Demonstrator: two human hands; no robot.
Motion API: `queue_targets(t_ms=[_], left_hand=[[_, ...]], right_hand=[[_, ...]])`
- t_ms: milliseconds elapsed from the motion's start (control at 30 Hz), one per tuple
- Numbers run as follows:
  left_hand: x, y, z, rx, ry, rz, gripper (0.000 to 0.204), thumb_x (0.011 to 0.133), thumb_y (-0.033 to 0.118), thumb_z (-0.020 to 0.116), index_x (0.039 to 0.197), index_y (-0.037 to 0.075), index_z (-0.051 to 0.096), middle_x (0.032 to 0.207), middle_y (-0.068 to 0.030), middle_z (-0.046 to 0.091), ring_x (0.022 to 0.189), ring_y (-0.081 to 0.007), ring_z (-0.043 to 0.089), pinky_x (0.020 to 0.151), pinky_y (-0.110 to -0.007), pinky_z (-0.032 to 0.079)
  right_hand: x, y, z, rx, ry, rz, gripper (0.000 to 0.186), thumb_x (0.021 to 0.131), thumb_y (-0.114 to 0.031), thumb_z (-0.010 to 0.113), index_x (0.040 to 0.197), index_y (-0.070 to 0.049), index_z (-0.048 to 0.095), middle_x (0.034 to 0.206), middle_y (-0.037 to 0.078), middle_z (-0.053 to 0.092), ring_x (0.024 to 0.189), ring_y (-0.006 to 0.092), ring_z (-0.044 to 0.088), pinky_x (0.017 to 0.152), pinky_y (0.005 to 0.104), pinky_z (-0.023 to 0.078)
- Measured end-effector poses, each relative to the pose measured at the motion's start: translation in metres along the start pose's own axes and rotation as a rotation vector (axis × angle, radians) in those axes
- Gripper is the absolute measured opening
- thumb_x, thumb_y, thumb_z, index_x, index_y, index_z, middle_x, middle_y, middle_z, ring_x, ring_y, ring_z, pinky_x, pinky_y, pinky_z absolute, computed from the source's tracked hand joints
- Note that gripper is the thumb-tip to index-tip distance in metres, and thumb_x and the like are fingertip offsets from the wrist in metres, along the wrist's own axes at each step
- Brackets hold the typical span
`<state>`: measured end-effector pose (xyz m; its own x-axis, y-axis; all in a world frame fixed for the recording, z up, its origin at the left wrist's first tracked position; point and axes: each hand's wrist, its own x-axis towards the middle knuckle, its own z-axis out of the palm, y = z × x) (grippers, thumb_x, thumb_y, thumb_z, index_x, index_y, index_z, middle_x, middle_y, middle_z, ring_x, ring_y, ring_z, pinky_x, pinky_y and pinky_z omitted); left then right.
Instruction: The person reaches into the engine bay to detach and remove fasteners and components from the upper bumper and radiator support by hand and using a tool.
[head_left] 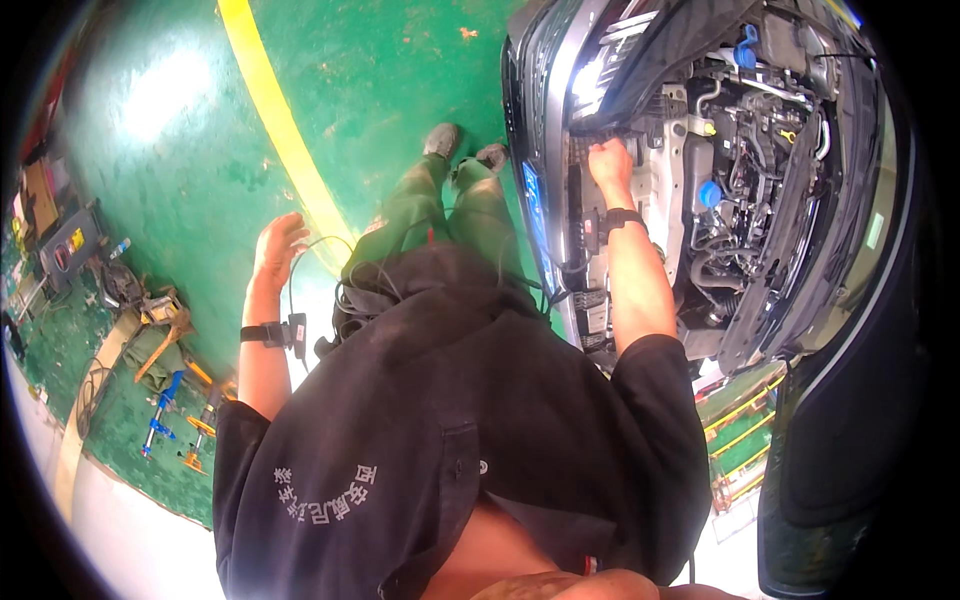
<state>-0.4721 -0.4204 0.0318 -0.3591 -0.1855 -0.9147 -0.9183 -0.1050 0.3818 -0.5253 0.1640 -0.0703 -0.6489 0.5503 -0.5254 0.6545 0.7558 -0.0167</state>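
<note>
My left hand (281, 250) hangs beside my body above the green floor, its fingers loosely bent and apart, holding nothing visible. My right hand (609, 163) is closed at the front inner edge of a car's engine bay (672, 240); whatever is under its curled fingers is hidden. Right of it sit a yellow cap (708, 130), a blue cap (709, 194) and dark hoses (718, 268). Each wrist wears a black strap with a small device, the left (295, 334) and the right (592, 232), with cables attached.
The dark front bumper (522, 120) borders my right side, with a raised panel (830, 450) at lower right. A yellow line (268, 110) crosses the floor. Tools and jacks (160, 310) lie at far left, near a grey machine (72, 243). Yellow rails (740, 430) stand beyond the car.
</note>
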Motion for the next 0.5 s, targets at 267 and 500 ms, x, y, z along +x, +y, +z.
queue_targets(t_ms=[267,500], left_hand=[[0.003,0.014,0.004,0.068,0.005,0.007,0.029,0.088,0.023,0.058,0.109,0.002,0.058,0.104,-0.008,0.06,0.089,-0.0209,0.06,0.07,-0.032,0.045],[0.007,0.027,0.012,0.136,-0.042,0.049,0.03,0.089,0.025,0.058,0.109,0.002,0.058,0.1,-0.006,0.06,0.088,-0.0176,0.06,0.069,-0.029,0.046]], right_hand=[[0.001,0.0,0.0,0.012,-0.028,0.07,0.028,0.078,-0.02,0.063,0.101,-0.003,0.065,0.102,0.021,0.067,0.102,0.0353,0.062,0.089,0.0409,0.048],[-0.008,-0.003,-0.006,0.12,-0.04,0.011,0.031,0.082,-0.026,0.059,0.104,-0.004,0.064,0.107,0.022,0.066,0.105,0.0368,0.061,0.091,0.0422,0.048]])
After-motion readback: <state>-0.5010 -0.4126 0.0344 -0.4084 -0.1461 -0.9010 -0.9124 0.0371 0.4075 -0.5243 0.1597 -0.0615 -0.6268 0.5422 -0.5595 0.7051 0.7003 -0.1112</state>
